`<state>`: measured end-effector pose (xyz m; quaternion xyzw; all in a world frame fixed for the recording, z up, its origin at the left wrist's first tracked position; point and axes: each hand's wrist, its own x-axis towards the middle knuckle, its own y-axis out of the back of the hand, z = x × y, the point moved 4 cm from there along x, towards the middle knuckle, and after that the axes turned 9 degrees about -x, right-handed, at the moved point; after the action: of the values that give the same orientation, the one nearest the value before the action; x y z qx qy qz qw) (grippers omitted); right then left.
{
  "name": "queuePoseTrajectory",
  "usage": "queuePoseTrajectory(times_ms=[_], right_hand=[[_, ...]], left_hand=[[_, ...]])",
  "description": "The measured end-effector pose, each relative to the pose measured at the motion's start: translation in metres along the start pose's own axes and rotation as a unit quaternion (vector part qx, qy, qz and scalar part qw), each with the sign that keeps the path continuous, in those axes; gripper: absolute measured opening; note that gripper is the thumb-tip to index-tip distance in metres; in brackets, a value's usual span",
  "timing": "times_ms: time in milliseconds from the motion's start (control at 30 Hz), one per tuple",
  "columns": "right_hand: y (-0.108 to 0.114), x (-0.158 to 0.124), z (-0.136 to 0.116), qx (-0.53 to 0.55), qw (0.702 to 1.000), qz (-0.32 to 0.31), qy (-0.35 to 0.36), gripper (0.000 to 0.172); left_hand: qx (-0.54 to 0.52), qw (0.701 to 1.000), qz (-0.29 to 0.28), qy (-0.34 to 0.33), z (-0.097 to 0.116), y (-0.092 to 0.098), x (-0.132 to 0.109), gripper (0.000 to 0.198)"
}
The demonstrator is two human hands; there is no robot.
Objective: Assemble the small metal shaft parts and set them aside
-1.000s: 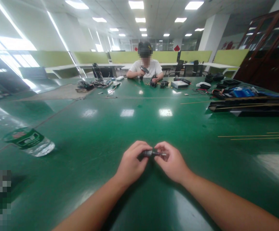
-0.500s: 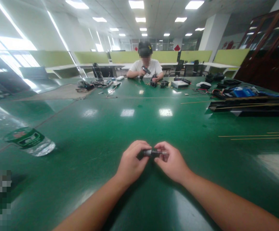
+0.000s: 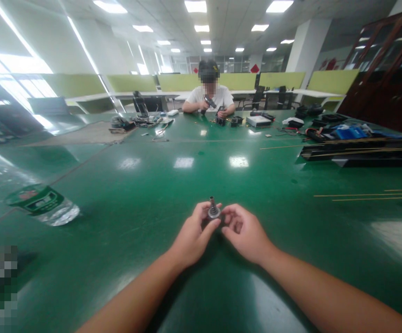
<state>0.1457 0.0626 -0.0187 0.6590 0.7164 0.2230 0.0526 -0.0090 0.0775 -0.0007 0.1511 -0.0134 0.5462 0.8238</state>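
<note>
My left hand pinches a small grey metal part with a thin shaft that points upward, over the green table. The fingers of that hand are curled round the part's base. Just to the right, my right hand has its fingers loosely curled, with the fingertips beside the part; I cannot tell whether they touch it. Both forearms reach in from the bottom edge of the view.
A plastic water bottle lies on its side at the left. Thin brass rods and a long black tray with rods are at the right. Across the table a person in white handles a tool among small parts.
The metal part was held horizontal between both hands; now it stands upright in my left hand, and my right hand has loosened beside it.
</note>
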Motion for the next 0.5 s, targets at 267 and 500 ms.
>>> queuePoseTrajectory(times_ms=[267, 500], right_hand=[[-0.0011, 0.0007, -0.0003, 0.026, 1.0, 0.002, 0.002, 0.029], [-0.0002, 0.0004, -0.0028, 0.038, 0.999, 0.007, 0.005, 0.031]], left_hand=[[0.014, 1.0, -0.008, -0.012, 0.0006, -0.0013, -0.0024, 0.027], [0.019, 0.999, -0.012, -0.039, 0.0003, -0.0023, -0.0023, 0.024]])
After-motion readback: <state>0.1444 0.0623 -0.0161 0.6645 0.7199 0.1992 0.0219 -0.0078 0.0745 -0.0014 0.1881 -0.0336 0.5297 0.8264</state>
